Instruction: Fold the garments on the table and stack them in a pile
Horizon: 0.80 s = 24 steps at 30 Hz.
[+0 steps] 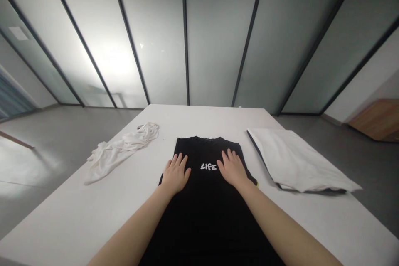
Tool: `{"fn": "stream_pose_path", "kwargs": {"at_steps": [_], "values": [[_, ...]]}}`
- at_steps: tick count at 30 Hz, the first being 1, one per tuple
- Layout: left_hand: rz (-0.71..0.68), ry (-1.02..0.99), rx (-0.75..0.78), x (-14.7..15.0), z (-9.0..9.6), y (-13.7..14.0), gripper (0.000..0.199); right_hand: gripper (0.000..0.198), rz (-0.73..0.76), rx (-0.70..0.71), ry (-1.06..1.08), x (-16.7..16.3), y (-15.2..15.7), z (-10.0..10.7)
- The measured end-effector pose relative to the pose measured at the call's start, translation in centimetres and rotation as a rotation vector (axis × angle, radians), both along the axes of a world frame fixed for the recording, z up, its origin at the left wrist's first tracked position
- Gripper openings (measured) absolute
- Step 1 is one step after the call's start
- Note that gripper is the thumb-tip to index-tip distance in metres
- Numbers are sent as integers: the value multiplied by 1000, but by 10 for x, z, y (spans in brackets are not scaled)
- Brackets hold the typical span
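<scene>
A black T-shirt (pixel 207 199) with white lettering on its chest lies spread flat on the white table (pixel 71 216), its neckline pointing away from me. On its left side my left hand (pixel 176 173) rests palm down, fingers outstretched. My right hand (pixel 233 167) lies flat on the opposite side, just right of the lettering, with its fingers spread. Neither hand grips the fabric. The lower part of the shirt runs out of view between my forearms.
To the left lies a crumpled white garment (pixel 124 145). A stack of flat folded white cloth (pixel 299 158), with dark fabric beneath it, sits near the table's right edge. Frosted glass panels (pixel 218 41) stand behind the table, and a wooden piece (pixel 377 120) is at far right.
</scene>
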<state>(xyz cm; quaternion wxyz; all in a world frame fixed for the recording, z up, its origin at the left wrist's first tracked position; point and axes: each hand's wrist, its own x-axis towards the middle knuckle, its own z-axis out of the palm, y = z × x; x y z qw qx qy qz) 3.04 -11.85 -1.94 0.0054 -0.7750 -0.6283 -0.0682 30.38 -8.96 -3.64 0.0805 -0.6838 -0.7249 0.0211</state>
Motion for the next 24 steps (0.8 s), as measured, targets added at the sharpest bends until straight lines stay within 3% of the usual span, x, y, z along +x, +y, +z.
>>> {"fn": "stream_pose_path", "kwargs": {"at_steps": [5,9,12,15,18,20,24], "values": [[86,65,-30,-1,-6,-38,68,75,14,-105,-28,-1,-25,2],[78,102,-96,1,7,-42,72,73,14,-192,3,-1,-23,17],[60,67,-43,14,26,-20,68,67,-2,-122,34,-8,-7,31],[-14,-11,49,33,36,21,66,63,8,-57,33,-18,16,38],[-43,-47,-1,44,28,65,68,66,-19,-122,13,-21,37,36],[27,-56,-86,44,19,89,70,70,-55,-177,9,-18,48,31],[108,-79,-100,36,4,111,72,73,-74,-182,24,-7,60,25]]}}
